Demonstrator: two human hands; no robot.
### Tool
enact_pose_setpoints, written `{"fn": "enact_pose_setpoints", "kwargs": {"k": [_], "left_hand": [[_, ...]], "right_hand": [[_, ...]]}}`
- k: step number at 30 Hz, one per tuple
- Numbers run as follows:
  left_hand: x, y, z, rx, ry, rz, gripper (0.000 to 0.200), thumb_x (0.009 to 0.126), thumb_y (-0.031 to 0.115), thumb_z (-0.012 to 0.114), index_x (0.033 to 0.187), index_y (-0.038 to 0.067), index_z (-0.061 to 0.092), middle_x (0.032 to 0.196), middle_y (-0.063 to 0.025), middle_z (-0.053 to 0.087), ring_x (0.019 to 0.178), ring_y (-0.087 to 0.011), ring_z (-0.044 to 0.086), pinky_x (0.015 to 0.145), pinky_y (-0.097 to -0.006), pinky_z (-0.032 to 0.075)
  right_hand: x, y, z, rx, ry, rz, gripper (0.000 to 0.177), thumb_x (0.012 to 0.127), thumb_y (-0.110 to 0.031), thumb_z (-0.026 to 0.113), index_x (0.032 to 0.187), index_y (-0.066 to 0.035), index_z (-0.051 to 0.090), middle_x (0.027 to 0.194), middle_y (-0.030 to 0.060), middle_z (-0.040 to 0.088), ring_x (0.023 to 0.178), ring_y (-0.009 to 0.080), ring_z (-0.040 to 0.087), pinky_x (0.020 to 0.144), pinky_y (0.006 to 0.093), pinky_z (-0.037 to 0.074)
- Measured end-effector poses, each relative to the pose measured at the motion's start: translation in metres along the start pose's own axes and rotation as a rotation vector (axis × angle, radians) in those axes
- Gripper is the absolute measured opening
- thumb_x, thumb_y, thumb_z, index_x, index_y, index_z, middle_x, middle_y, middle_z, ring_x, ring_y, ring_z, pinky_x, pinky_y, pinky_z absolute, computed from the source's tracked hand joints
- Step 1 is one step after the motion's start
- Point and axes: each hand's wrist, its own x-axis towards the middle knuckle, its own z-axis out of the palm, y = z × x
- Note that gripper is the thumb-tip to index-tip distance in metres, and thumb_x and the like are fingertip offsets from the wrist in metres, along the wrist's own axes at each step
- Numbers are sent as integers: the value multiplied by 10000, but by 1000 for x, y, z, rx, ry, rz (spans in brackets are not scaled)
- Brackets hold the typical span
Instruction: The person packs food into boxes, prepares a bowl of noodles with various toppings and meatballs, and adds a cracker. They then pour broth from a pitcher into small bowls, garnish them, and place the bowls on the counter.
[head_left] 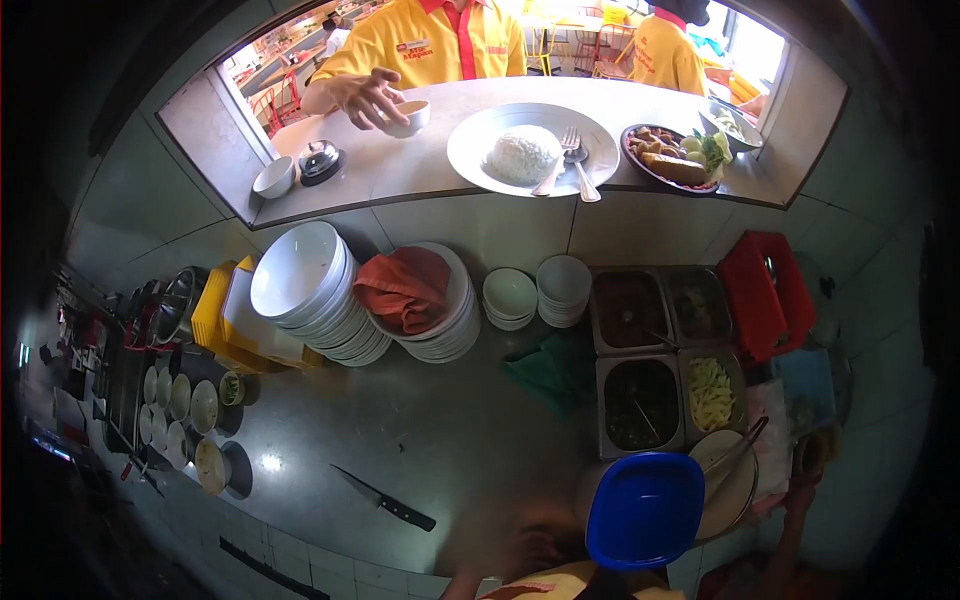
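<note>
Low in the view, my left hand (535,547) is blurred and dim over the counter's near edge, left of a blue plastic basin (645,510); its fingers cannot be made out. At the lower right, my right hand (802,490) is in shadow below a brown container (815,452), its fingers mostly hidden. A knife with a black handle (406,512) lies on the metal counter (330,440). Right of the basin sits a round pale board or lid (733,500) with a utensil on it. Metal tubs hold sauces and shredded pale vegetables (711,395).
Stacked white plates (300,270), a red cloth (405,288), small bowls (510,297) and a red bin (765,295) line the back. On the serving ledge stand a rice plate (525,155) and a food dish (675,160). Beyond it, a person's hand (370,100) holds a small bowl (408,118).
</note>
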Motion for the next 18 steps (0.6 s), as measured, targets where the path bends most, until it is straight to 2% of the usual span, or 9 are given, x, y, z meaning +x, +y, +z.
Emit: {"fn": "enact_pose_setpoints", "kwargs": {"k": [4,8,9,10,11,13,16,17,18], "left_hand": [[-1,1,-4,-74,25,-7,617,945,501,302,1322,17,371,1336,-163,421,1287,-338,341,1089,-485,197],[2,3,20,-54,21,-81,622,935,511,315,1324,28,372,1347,-172,407,1289,-348,330,1091,-486,186],[11,7,62,132,288,-8,543,909,471,417,1232,35,435,1193,-155,490,1153,-314,452,1002,-464,316],[17,10,86,347,529,62,467,883,430,519,1140,42,499,1039,-138,574,1017,-281,573,912,-441,445],[17,9,87,367,506,-57,467,883,430,519,1140,42,499,1039,-138,574,1017,-281,573,912,-441,445],[13,9,81,435,431,-60,571,881,504,446,1215,41,453,1166,-154,505,1130,-304,467,987,-458,322],[9,10,52,500,319,33,731,880,615,337,1328,39,384,1355,-178,401,1299,-339,307,1100,-484,138],[-4,21,11,595,288,43,653,870,604,385,1236,72,488,1220,-147,528,1176,-315,465,1011,-492,315],[-7,20,4,618,316,47,648,870,601,389,1231,72,489,1212,-145,530,1168,-313,469,1004,-489,319]], "right_hand": [[-5,-16,4,-90,48,-8,675,875,-243,569,1383,-22,183,1042,175,601,816,271,609,674,386,505],[-77,-231,-30,-329,36,162,704,849,-398,598,1359,-34,278,1224,194,495,848,345,601,733,426,493],[-85,-230,-31,-266,153,-141,633,866,-410,560,1319,-21,350,1227,202,490,888,329,594,755,438,483],[-43,-106,1,-148,330,-90,557,911,-459,445,1225,1,450,1042,194,596,767,284,623,681,416,499],[-32,-70,1,-241,139,99,495,928,-411,389,1249,-38,432,1034,225,609,888,397,598,732,472,460],[-72,-153,-33,128,254,301,558,947,-475,285,1118,-15,549,935,244,624,859,421,598,717,492,453],[-102,-198,-61,238,481,58,451,934,-418,445,927,4,605,751,174,614,693,291,589,653,391,442],[-105,-207,-66,282,513,0,406,933,-377,468,909,6,602,723,160,599,660,252,561,634,365,436],[-108,-220,-75,330,532,-69,363,933,-336,491,891,8,598,694,146,583,627,213,534,615,338,431]]}}
